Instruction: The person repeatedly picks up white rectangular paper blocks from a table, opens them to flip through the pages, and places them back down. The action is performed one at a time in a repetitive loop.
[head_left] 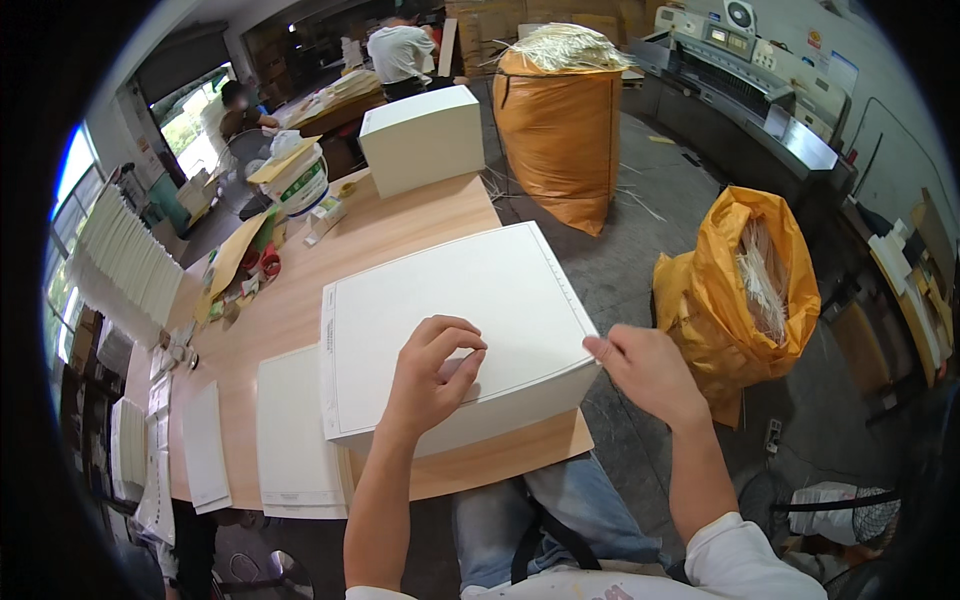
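A thick stack of white printed paper sheets lies in front of me near the table's front right edge. Over the lower middle of its top sheet is my left hand, with thumb and index finger curled into a closed pinch; nothing shows between the tips. My right hand grips the stack's right front corner, its thumb on top at the edge. The fingers beneath are partly hidden, so how many sheets they hold cannot be told.
The wooden table also bears a flatter paper pile, a narrow paper strip pile, another tall stack and a white bucket. Orange sacks of paper shreds stand right. A cutting machine and two people are farther back.
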